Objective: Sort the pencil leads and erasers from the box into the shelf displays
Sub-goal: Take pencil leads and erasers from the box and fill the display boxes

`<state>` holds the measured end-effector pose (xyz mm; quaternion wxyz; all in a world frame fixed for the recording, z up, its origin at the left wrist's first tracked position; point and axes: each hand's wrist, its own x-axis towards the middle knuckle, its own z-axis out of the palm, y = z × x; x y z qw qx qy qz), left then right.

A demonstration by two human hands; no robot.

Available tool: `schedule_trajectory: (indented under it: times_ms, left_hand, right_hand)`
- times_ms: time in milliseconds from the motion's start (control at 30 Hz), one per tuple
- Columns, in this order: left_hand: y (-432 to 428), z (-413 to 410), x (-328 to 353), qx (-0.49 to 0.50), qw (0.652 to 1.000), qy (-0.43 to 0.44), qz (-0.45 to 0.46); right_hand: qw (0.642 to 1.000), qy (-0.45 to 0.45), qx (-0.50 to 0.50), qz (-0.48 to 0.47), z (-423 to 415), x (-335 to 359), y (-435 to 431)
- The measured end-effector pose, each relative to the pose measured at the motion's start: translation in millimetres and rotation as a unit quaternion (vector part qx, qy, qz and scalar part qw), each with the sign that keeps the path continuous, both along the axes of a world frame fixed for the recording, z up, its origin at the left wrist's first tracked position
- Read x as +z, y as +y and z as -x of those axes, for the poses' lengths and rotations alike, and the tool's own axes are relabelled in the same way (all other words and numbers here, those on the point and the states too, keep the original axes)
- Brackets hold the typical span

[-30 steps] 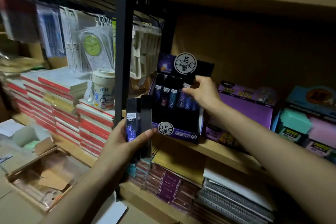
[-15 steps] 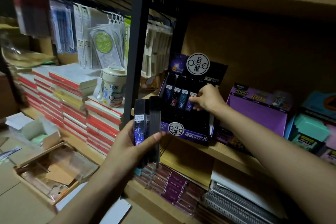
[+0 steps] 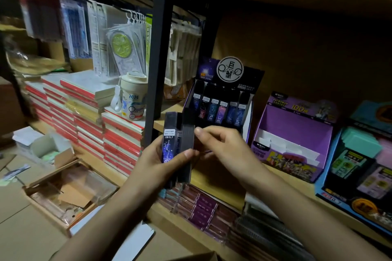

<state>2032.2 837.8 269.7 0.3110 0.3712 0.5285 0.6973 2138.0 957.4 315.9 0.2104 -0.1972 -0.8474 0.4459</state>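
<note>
Left hand (image 3: 152, 167): clamped round a stack of pencil lead cases (image 3: 177, 148), thumb across the front and fingers behind; at picture centre.
Stack of pencil lead cases: dark flat cases held upright in front of the wooden shelf (image 3: 212, 178) edge, at 7 o'clock of the dark display box (image 3: 250, 89). The front case is printed 2B/0.7 over a blue constellation.
Right hand (image 3: 227, 150): at 3 o'clock of the stack, fingers curled, index fingertip against the stack's right edge. Blur hides whether it pinches a case.
Dark display box: on the wooden shelf at 1 o'clock of the hands. Holds six lead cases (image 3: 218, 110) upright, side by side in the back row. The front rows are hidden behind the hands.
Purple display box (image 3: 297, 125): just beside the dark one, at its 3 o'clock. Holds white card dividers.
Blue display box (image 3: 331, 178): far 3 o'clock. Holds teal and pink packs, kind not readable.
Cardboard box (image 3: 42, 199): on the floor at 8 o'clock. Holds clear wrap and brown card scraps.
Small white carton (image 3: 63, 154): at 9 o'clock, flaps open. Holds a pale green item.
Cup (image 3: 133, 97): printed 2026, at 10 o'clock, on stacked red-edged notebooks (image 3: 84, 108).
</note>
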Motion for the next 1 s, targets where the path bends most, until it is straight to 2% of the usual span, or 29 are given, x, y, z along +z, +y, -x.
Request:
schedule_trajectory:
  times_ms: [100,200,333,467,567,667,833,933,1000]
  left_hand:
    - [2,-1,-2,-0.015,1.000,0.008,0.014]
    - [4,-4,-4,-0.015,0.999,0.017,0.024]
    - [11,-10,-3,0.010,0.999,0.026,0.023]
    - [15,-9,2,0.038,0.999,-0.008,0.001]
    - [16,-9,5,0.023,0.999,-0.030,-0.004]
    - [17,-8,4,0.022,0.999,-0.027,-0.006]
    - [17,-3,5,0.039,0.999,-0.014,-0.001]
    - [16,-2,9,0.048,0.999,-0.011,-0.008]
    - [13,-3,12,0.059,0.998,0.007,-0.008]
  right_hand:
    - [0.994,0.036,-0.004,0.100,1,-5,-13]
    - [0.990,0.078,-0.031,0.114,3,-8,-13]
    - [0.966,0.143,-0.070,0.205,0,-5,5]
    - [0.950,0.189,-0.073,0.239,-4,-2,21]
    - [0.952,0.174,-0.104,0.229,-7,-6,34]
    - [0.931,0.194,-0.111,0.288,-9,-4,47]
    - [0.918,0.240,-0.150,0.278,-10,10,65]
    - [0.932,0.234,-0.147,0.233,-7,23,75]
    - [0.944,0.225,-0.170,0.170,-1,31,84]
